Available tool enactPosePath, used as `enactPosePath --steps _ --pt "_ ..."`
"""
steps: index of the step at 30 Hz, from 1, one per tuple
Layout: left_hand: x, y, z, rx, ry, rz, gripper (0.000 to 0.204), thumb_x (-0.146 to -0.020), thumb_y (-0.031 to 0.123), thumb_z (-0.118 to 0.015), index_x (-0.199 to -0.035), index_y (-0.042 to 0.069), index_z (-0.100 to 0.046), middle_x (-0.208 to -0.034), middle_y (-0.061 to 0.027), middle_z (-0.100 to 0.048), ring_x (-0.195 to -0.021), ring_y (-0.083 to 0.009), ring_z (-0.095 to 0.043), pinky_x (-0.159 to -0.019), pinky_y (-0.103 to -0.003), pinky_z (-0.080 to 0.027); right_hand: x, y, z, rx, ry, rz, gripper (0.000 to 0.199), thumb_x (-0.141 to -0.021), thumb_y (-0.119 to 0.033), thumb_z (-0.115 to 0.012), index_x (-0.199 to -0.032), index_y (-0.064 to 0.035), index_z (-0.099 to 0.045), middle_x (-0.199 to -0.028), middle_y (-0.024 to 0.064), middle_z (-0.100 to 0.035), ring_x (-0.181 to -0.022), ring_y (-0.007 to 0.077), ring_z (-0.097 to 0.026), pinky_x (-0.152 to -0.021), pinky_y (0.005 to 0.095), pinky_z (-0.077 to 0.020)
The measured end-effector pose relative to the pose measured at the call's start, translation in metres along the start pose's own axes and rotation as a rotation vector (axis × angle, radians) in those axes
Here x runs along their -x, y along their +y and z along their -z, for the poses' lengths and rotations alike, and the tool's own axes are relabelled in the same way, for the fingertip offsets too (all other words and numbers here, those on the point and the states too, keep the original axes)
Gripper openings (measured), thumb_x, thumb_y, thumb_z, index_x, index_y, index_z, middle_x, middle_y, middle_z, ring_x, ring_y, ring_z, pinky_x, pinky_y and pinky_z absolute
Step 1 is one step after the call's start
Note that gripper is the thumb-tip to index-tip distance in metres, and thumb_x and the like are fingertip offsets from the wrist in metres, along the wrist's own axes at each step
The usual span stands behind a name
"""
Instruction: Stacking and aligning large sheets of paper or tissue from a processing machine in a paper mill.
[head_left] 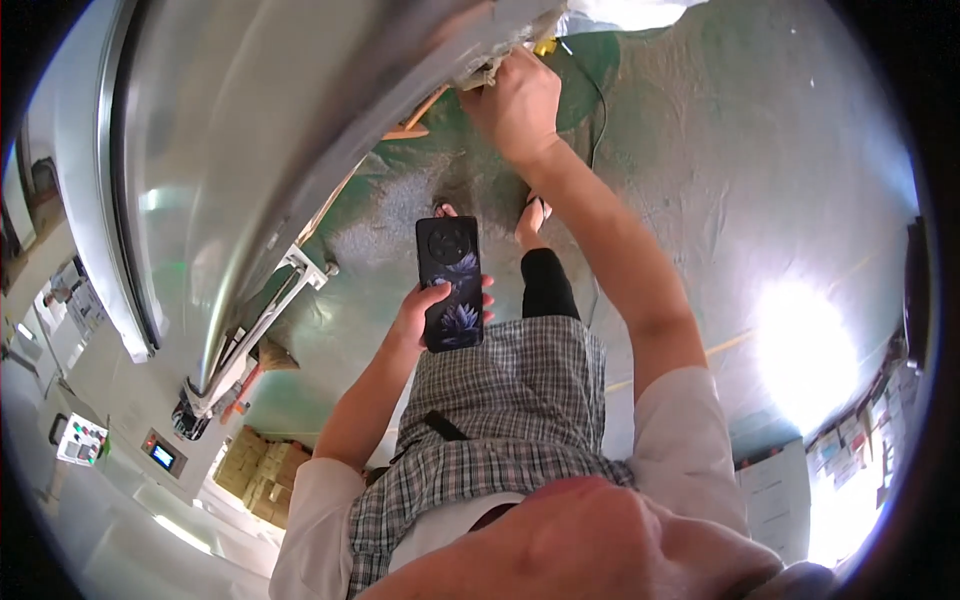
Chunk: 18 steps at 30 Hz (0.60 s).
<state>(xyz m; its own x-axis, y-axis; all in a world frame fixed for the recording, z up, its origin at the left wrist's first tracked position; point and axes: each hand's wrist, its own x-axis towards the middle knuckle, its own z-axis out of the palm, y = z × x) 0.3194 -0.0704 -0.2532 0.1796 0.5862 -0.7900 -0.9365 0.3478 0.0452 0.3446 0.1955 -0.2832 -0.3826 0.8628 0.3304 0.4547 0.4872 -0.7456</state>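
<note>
A dark phone [449,283] with a round camera ring near its top and a pale flower pattern on its back sits just left of the frame's centre, held upright by the left hand [425,315]. The fingers [487,300] of that hand wrap around its right edge and the thumb lies across its left edge, so they are closed on the phone.

Near the top centre of the frame the right hand [518,103] is stretched out with its fingers curled shut around something small and pale at the lower edge of a large shiny metal drum [270,130]; what they grip is too hidden to tell. A yellow piece [544,46] shows just beside the hand.

The drum fills the upper left of the frame, curved and reflective, resting on a pale metal frame [285,290] that runs down to the left.

Below the phone are the person's checked garment [500,400] and white sleeves, and above it two sandalled feet [528,222] stand on a worn green floor [720,160]. A thin dark cable [601,100] trails over the floor right of the right hand.

At the lower left of the frame stand a control panel [82,438] with coloured buttons, a small lit screen [162,455] and a stack of cardboard boxes [262,470]. A bright patch of glare [805,350] lies on the floor at the right, with papers [860,440] pinned on the wall beyond.
</note>
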Motion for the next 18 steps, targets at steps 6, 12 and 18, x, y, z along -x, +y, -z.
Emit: enactPosePath --steps 6,12,18 --pt "-0.008 0.003 -0.012 -0.057 -0.101 -0.057 0.053 -0.077 0.022 -0.055 -0.120 -0.002 -0.036 -0.112 -0.0215 -0.049 -0.092 -0.0318 -0.055 -0.080 -0.046 -0.046 0.008 -0.015 -0.005 0.066 -0.098 -0.032 0.016 -0.072 -0.017 -0.063 -0.082 -0.0054 -0.060 -0.072 0.0109 -0.058 -0.062 0.0258 -0.058 -0.053 0.0330 -0.0474" --pt "-0.019 0.016 -0.021 0.028 -0.274 -0.048 0.058 -0.081 0.035 -0.051 -0.122 -0.002 -0.034 -0.116 -0.0223 -0.046 -0.101 -0.0343 -0.050 -0.086 -0.046 -0.042 0.005 0.009 0.019 -0.266 -0.038 -0.108 0.016 -0.075 -0.014 -0.062 -0.083 -0.0014 -0.059 -0.071 0.0111 -0.060 -0.060 0.0175 -0.060 -0.053 0.0281 -0.0470" --pt "-0.040 0.079 -0.110 0.052 -0.175 -0.416 0.070 -0.083 0.056 -0.036 -0.121 -0.003 -0.036 -0.114 -0.0203 -0.049 -0.105 -0.0327 -0.049 -0.090 -0.041 -0.040 0.056 -0.008 0.108 -0.698 -0.724 -0.595 0.032 -0.083 -0.030 -0.056 -0.095 -0.0015 -0.056 -0.062 -0.0027 -0.046 -0.053 0.0039 -0.041 -0.045 0.0183 -0.0359"
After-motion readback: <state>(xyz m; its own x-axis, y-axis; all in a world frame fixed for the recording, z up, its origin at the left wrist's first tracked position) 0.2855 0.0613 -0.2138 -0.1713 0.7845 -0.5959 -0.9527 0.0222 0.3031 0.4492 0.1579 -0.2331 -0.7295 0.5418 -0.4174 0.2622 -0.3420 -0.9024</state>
